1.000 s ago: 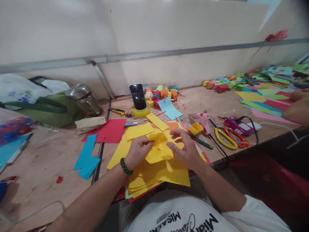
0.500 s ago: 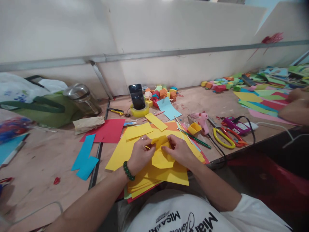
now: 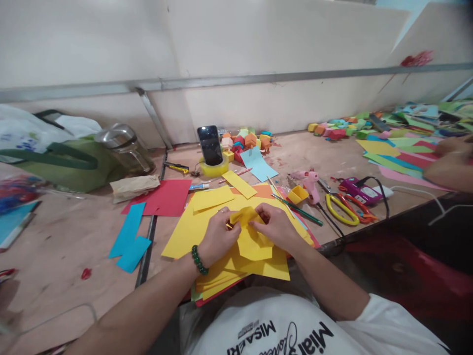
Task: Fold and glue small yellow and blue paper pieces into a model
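A folded piece of yellow paper (image 3: 254, 244) is held between my two hands, above a stack of yellow sheets (image 3: 181, 234). My left hand (image 3: 220, 234) pinches its left edge, with a green bead bracelet at the wrist. On the other side, my right hand (image 3: 276, 227) has its fingers closed on the paper's upper right part. Some fingertips are hidden behind the paper. Two yellow strips, one at the upper left (image 3: 213, 198) and one higher up (image 3: 239, 184), lie on the stack beyond my hands.
To the right are a small yellow paper box (image 3: 297, 194), a pink glue gun (image 3: 309, 185), scissors (image 3: 342, 209) and a purple device (image 3: 360, 191). Behind stand a phone (image 3: 210, 145) and tape (image 3: 214, 166). Blue strips (image 3: 133, 254) lie left. Another person's hand (image 3: 453, 165) is far right.
The folded yellow paper has shifted slightly right and its lower part is turned more open to view. My fingers have moved a little along it, both hands still holding it.
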Available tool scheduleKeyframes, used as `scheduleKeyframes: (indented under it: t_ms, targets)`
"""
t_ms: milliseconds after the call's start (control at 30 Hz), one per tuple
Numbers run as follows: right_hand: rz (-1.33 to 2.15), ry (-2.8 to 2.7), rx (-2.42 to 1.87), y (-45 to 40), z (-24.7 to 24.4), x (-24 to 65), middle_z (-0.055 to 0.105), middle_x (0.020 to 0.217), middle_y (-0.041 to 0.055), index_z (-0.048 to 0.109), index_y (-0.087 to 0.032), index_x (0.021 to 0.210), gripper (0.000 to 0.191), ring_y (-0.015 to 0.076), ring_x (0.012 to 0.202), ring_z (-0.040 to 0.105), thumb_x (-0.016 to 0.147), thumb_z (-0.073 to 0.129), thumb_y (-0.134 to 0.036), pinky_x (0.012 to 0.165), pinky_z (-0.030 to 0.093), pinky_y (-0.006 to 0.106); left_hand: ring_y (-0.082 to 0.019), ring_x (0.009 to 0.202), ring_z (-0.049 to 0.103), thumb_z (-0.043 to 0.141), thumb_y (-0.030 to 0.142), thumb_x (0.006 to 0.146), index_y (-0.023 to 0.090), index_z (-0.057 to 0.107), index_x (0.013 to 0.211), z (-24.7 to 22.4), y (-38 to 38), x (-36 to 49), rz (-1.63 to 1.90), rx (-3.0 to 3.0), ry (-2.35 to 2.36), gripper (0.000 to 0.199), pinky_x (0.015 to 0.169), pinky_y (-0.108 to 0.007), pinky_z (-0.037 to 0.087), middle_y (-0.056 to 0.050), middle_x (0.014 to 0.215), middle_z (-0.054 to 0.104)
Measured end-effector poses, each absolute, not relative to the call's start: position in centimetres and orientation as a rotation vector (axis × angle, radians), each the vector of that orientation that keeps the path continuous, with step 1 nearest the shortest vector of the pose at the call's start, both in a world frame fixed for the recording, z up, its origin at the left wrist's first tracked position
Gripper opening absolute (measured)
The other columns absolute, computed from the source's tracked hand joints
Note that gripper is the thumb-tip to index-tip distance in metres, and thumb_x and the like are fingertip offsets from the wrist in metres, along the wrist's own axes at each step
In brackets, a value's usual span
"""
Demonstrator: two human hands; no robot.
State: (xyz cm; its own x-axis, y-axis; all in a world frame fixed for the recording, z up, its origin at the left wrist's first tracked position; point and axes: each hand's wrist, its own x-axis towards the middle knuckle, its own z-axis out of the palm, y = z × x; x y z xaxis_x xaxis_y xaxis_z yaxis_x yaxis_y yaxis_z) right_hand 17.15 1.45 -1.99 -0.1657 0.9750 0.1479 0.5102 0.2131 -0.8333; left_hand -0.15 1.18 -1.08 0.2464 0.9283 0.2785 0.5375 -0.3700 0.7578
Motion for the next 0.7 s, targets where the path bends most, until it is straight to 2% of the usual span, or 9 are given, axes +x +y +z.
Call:
scheduleKeyframes:
  t_ms: [100, 233, 367, 467, 533, 600, 700]
  targets:
    - [0.766, -1.828, -1.303, 1.1, -2.3, 17.2, 0.057, 0.067, -0.0034, 0.059, -0.019, 0.079, 0.006, 0.0107, 0.058, 0.047, 0.077, 0.06, -0.025, 0.055, 0.037, 0.023, -0.014, 0.061, 0.05, 0.049, 0.012, 0.072, 0.018, 0.055, 0.061, -1.3, 1.3, -0.3, 0.987, 1.958, 1.343, 0.013, 0.057, -0.024, 0.04, 0.002, 0.06, 0.05]
    - [0.765, -1.82, -1.215, 1.0, -2.8, 17.4, 0.057, 0.067, -0.003, 0.061, -0.02, 0.092, 0.013, 0.0109, 0.057, 0.048, 0.082, 0.059, -0.027, 0.055, 0.039, 0.023, -0.013, 0.058, 0.049, 0.048, 0.013, 0.072, 0.018, 0.051, 0.06, -1.3, 1.5, -0.6, 0.975, 1.932, 1.34, 0.014, 0.055, -0.024, 0.038, 0.003, 0.06, 0.047]
    - [0.757, -1.802, -1.106, 1.1, -2.6, 17.8, 0.059, 0.074, 0.0004, 0.061, -0.019, 0.081, 0.006, 0.0124, 0.064, 0.053, 0.083, 0.057, -0.023, 0.057, 0.042, 0.023, -0.012, 0.058, 0.048, 0.049, 0.013, 0.07, 0.018, 0.048, 0.057, -1.3, 1.7, -0.7, 0.964, 1.894, 1.303, 0.014, 0.055, -0.024, 0.038, 0.003, 0.061, 0.047]
    - [0.737, -1.876, -1.104, 1.1, -2.1, 17.9, 0.057, 0.071, 0.0001, 0.058, -0.019, 0.072, 0.009, 0.0131, 0.065, 0.052, 0.081, 0.06, -0.022, 0.059, 0.042, 0.024, -0.012, 0.059, 0.05, 0.051, 0.013, 0.07, 0.017, 0.051, 0.058, -1.4, 1.7, -0.8, 0.95, 1.863, 1.244, 0.013, 0.056, -0.023, 0.039, 0.002, 0.063, 0.049]
    - [0.747, -1.91, -1.131, 1.1, -1.8, 17.8, 0.06, 0.074, 0.0006, 0.06, -0.019, 0.077, 0.002, 0.0133, 0.066, 0.054, 0.078, 0.062, -0.018, 0.059, 0.042, 0.025, -0.011, 0.06, 0.05, 0.051, 0.013, 0.071, 0.017, 0.054, 0.059, -1.5, 1.6, -0.8, 0.916, 1.877, 1.222, 0.013, 0.056, -0.023, 0.039, 0.002, 0.064, 0.051]
    - [0.775, -1.922, -1.139, 1.1, -1.7, 17.6, 0.064, 0.08, 0.0011, 0.062, -0.019, 0.083, 0.011, 0.0137, 0.07, 0.057, 0.075, 0.062, -0.012, 0.062, 0.044, 0.025, -0.011, 0.061, 0.051, 0.05, 0.012, 0.072, 0.017, 0.055, 0.058, -1.6, 1.4, -0.7, 0.866, 1.929, 1.194, 0.016, 0.058, -0.023, 0.039, 0.001, 0.065, 0.052]
    - [0.81, -1.916, -1.051, 1.2, -1.9, 17.2, 0.066, 0.078, 0.0004, 0.065, -0.02, 0.081, 0.016, 0.0139, 0.072, 0.06, 0.074, 0.059, -0.007, 0.066, 0.046, 0.025, -0.012, 0.063, 0.051, 0.049, 0.009, 0.072, 0.017, 0.056, 0.057, -1.5, 1.2, -0.6, 0.804, 2.002, 1.114, 0.018, 0.06, -0.023, 0.039, 0.0, 0.064, 0.052]
